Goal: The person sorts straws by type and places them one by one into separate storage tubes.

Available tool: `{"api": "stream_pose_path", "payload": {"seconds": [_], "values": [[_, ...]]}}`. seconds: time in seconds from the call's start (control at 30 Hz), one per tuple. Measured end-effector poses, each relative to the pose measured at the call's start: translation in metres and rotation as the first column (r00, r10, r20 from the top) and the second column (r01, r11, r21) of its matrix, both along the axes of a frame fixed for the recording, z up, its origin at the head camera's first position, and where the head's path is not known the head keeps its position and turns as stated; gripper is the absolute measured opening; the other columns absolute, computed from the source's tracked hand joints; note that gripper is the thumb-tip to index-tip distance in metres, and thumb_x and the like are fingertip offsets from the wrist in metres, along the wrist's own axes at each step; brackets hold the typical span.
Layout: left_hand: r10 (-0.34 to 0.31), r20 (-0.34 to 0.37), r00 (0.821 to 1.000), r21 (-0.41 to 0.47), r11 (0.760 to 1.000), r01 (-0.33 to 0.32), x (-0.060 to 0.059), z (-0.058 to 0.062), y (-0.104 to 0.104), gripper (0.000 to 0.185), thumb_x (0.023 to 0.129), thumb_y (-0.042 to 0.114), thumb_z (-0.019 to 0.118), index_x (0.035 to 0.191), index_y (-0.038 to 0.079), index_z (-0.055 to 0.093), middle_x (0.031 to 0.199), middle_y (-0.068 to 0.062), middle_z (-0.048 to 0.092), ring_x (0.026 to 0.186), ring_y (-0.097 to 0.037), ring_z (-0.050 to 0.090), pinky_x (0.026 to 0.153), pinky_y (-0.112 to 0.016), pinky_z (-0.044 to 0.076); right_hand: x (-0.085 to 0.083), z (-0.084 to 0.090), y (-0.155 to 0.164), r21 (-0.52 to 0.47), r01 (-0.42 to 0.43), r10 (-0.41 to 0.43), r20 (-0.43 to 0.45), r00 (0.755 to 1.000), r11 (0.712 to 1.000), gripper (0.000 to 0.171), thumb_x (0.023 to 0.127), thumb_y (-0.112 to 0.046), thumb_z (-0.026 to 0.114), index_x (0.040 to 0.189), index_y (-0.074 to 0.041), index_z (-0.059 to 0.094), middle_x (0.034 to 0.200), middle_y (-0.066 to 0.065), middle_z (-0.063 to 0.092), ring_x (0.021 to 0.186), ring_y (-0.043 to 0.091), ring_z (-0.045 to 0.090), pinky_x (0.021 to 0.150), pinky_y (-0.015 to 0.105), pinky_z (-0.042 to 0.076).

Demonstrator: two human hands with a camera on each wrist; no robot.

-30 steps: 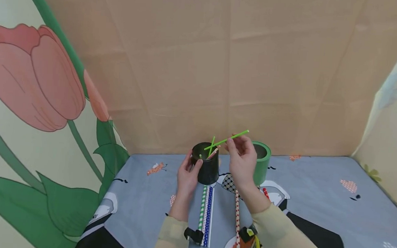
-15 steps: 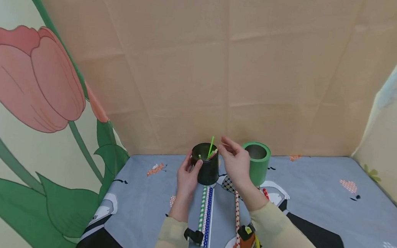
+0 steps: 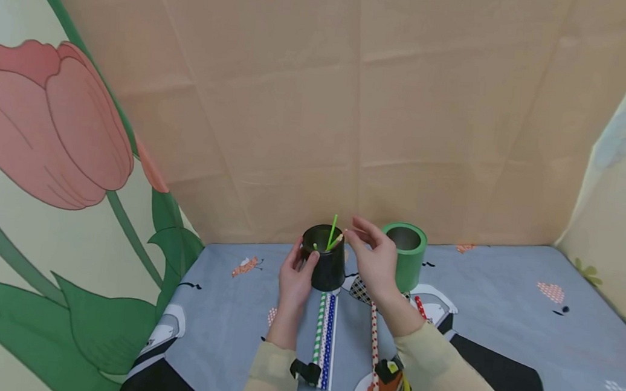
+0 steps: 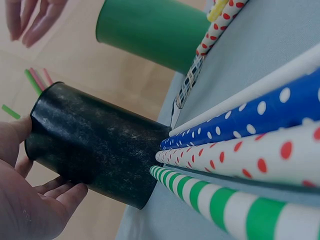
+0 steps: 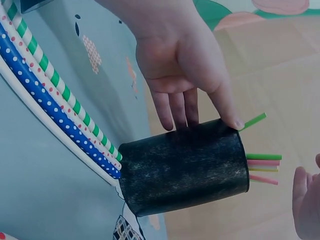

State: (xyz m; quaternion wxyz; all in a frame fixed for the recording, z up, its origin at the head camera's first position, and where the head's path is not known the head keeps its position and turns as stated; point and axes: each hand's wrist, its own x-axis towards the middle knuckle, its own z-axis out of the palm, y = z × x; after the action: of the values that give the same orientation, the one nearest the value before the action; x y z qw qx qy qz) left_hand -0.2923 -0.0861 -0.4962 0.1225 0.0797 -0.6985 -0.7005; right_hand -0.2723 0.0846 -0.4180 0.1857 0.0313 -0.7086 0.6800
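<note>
Near the back wall of the table, the black cup already held several thin straws, while four patterned paper straws lay in front of it and the green cup stood beside it, apparently unfilled. Left hand gripped the black cup's side; right hand hovered above its rim, fingers relaxed, holding nothing.

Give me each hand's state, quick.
Left hand: gripping the black cylindrical cup that holds thin straws.
Right hand: fingers relaxed above the cup's rim, holding nothing.
</note>
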Motion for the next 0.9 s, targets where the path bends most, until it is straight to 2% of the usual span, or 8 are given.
{"api": "stream_pose_path", "payload": {"seconds": [0.23,0.43,0.6,0.73,0.9], "values": [[-0.008,-0.020,1.000,0.007,1.000,0.008,0.000,-0.001,0.000,0.064,0.100,0.033,0.079,0.159,0.026,0.055,0.157,-0.013,0.056,0.150,-0.035,0.047,0.121,-0.052,0.040,0.003,-0.006,-0.001,-0.074,0.039,-0.038,0.014,0.999,0.996,0.039,0.103,-0.017,0.075,0.140,-0.010,0.068,0.133,0.006,0.069,0.118,0.020,0.064,0.092,0.020,0.056],[-0.012,-0.029,1.000,0.008,1.000,0.012,0.000,-0.002,-0.001,0.065,0.100,0.033,0.079,0.159,0.026,0.054,0.158,-0.013,0.055,0.150,-0.035,0.045,0.121,-0.052,0.039,0.014,-0.025,0.003,-0.178,0.027,-0.003,0.138,0.990,0.984,0.038,0.105,-0.008,0.068,0.142,-0.005,0.062,0.136,0.015,0.064,0.118,0.025,0.062,0.091,0.019,0.057],[-0.008,-0.037,0.999,0.011,1.000,0.008,0.000,-0.002,0.000,0.064,0.100,0.033,0.078,0.159,0.024,0.055,0.156,-0.015,0.056,0.150,-0.036,0.046,0.120,-0.053,0.039,0.024,-0.055,0.005,-0.143,-0.052,0.090,0.273,0.958,0.988,0.042,0.103,-0.006,0.069,0.144,-0.002,0.060,0.137,0.021,0.065,0.114,0.023,0.066,0.086,0.020,0.059],[-0.001,-0.042,0.999,0.013,1.000,0.002,0.000,-0.001,0.001,0.063,0.101,0.032,0.078,0.159,0.023,0.055,0.155,-0.016,0.058,0.149,-0.037,0.047,0.120,-0.053,0.040,0.032,-0.077,0.002,-0.120,-0.118,0.153,0.347,0.925,0.986,0.044,0.100,-0.004,0.072,0.143,0.000,0.061,0.134,0.025,0.066,0.106,0.023,0.071,0.083,0.030,0.063],[0.002,-0.036,0.999,0.012,1.000,-0.001,0.001,0.000,0.001,0.062,0.101,0.031,0.077,0.159,0.023,0.055,0.155,-0.016,0.058,0.149,-0.036,0.048,0.120,-0.052,0.040,0.039,-0.089,-0.003,-0.040,-0.159,0.161,0.422,0.892,0.986,0.046,0.098,-0.007,0.074,0.141,-0.001,0.063,0.128,0.021,0.070,0.100,0.024,0.073,0.083,0.037,0.064]]}}
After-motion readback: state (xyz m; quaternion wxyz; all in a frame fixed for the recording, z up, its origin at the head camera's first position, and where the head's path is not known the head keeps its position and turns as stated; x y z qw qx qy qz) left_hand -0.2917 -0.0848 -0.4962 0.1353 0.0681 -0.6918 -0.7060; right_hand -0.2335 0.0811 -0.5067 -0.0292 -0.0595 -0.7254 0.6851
